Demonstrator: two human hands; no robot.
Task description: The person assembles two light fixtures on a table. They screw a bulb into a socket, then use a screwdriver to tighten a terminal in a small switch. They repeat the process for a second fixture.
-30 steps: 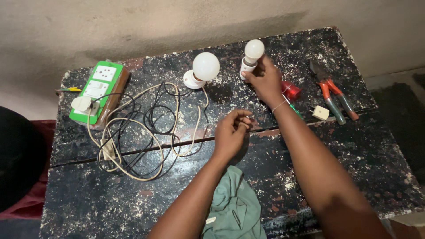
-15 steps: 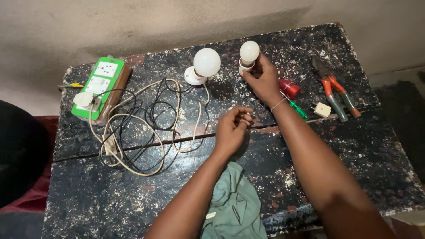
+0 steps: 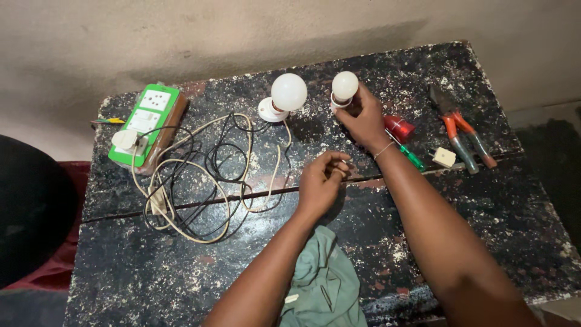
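My right hand (image 3: 363, 121) grips the base of a white bulb (image 3: 345, 86) standing upright near the back of the dark, paint-flecked table (image 3: 181, 272). A second white bulb in a white holder (image 3: 284, 95) lies just left of it, joined to a tangle of cream and black wires (image 3: 200, 175). My left hand (image 3: 322, 181) hovers over the table's middle with fingertips pinched together; whether something small is between them is too fine to tell.
A green and white switch-and-socket board (image 3: 145, 124) with a white plug sits at the back left. Right of my hand lie a red cap (image 3: 399, 128), a green screwdriver (image 3: 411, 158), a small white block (image 3: 444, 157) and orange-handled pliers (image 3: 461, 130). A green cloth (image 3: 324, 284) hangs at the front edge.
My right hand has stayed on the bulb and my left hand stays pinched; the bulb has tilted slightly upright. The view has shifted a little.
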